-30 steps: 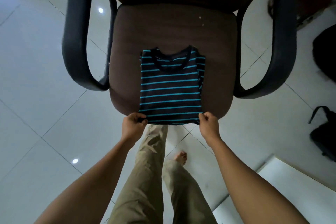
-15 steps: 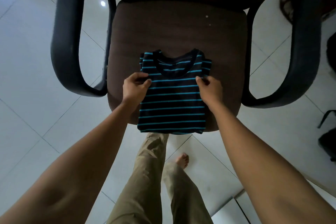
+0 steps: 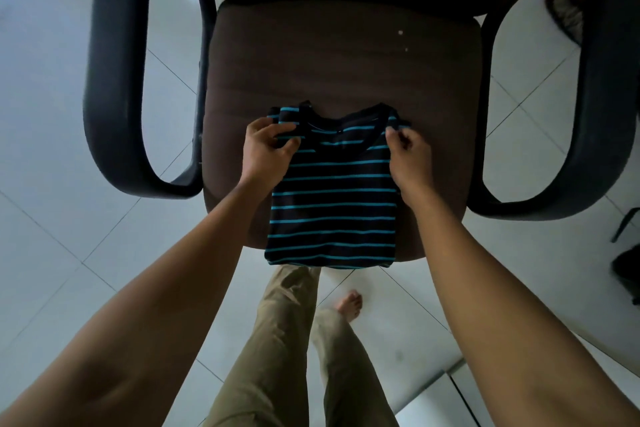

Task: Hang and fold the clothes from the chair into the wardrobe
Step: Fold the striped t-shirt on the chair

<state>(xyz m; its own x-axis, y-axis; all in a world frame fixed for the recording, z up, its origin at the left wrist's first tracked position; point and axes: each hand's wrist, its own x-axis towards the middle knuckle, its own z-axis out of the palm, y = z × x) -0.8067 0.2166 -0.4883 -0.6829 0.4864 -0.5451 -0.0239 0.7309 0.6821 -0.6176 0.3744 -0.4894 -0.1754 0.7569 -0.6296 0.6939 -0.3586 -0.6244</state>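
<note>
Both hands have moved up the folded shirt (image 3: 332, 204) since half a second ago: then they gripped its sides about halfway along, now they sit at its shoulders on either side of the collar. The left hand (image 3: 266, 146) curls its fingers round the left shoulder corner with the thumb on top of the cloth. The right hand (image 3: 410, 156) pinches the right shoulder edge. The shirt itself (dark with thin blue stripes) has stayed where it was, flat on the front half of the chair (image 3: 346, 62) seat, its hem just overhanging the seat's front edge. Its collar points away from the person, toward the chair back, and the hem points at the person. Its long axis runs front to back along the seat, with the stripes lying across it. Below, tan trousers (image 3: 277, 357) and a bare foot (image 3: 349, 303) stand on the pale tiled floor (image 3: 69, 218).
</note>
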